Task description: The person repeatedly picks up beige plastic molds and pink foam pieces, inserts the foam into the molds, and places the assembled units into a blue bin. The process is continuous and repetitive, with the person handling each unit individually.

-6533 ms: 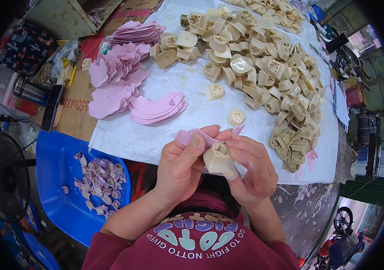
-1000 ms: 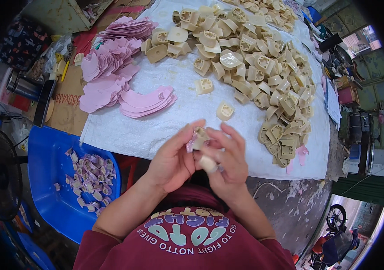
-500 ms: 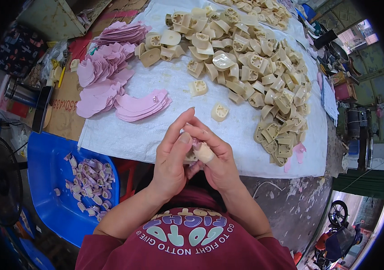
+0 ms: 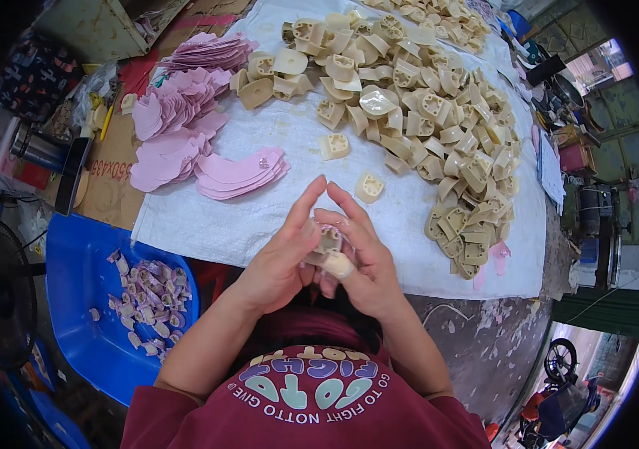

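A white cloth (image 4: 274, 217) covers the table, reaching from the near edge to the far side. On its far right half lies a broad heap of beige blocks (image 4: 439, 112), moulded pieces with sockets in their faces; two strays sit nearer, one (image 4: 369, 185) just beyond the hands. To the far left are pink sheets (image 4: 184, 112), some fanned loosely, with a neat stack (image 4: 241, 172) of them nearer the middle. Off the table at near left stands a blue tub (image 4: 80, 299) holding blocks already wrapped in pink (image 4: 151, 295).

At the near centre, the left hand (image 4: 278, 262) and right hand (image 4: 360, 262) are pressed together around one block (image 4: 328, 241), a bit of pink showing at its edge. The fingers of both hands curl round it, thumbs pinching low on its near side, so most of it is hidden.

This looks like the pink being smoothed onto the block. The next move seems to call for firm thumb pressure along the edges so the covering lies flat without creases.
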`<state>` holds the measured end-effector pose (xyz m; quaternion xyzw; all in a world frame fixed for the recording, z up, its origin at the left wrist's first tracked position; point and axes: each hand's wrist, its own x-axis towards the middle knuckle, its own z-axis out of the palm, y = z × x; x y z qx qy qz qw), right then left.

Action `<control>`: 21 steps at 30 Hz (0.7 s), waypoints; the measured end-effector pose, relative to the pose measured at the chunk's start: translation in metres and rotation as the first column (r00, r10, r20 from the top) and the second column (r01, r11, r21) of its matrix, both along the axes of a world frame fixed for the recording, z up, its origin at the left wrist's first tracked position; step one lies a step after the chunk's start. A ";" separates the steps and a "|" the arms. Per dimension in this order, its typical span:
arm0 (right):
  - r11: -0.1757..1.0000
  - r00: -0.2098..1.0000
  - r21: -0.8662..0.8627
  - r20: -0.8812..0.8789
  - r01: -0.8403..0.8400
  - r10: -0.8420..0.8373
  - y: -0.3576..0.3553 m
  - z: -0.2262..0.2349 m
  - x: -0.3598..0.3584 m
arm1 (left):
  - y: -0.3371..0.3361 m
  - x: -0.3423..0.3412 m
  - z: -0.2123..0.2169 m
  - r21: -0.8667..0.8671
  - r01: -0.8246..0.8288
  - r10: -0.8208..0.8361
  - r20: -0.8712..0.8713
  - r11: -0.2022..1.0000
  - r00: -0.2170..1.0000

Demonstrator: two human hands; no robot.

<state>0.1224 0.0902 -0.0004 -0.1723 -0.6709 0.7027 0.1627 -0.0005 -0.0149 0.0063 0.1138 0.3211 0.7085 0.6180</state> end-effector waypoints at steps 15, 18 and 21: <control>0.976 0.955 -0.184 -0.290 -0.115 0.057 0.004 -0.013 0.002 | -0.008 -0.005 -0.009 0.188 0.082 -0.073 -0.056 0.979 0.996; 0.913 0.977 -0.408 -0.200 -0.018 -0.070 0.006 -0.015 0.007 | -0.008 -0.015 -0.007 0.142 0.132 0.026 -0.772 0.981 0.635; 0.848 0.984 -0.499 0.087 0.178 -0.156 0.008 -0.012 0.014 | 0.000 -0.019 -0.005 0.205 0.190 0.192 -0.977 0.960 0.088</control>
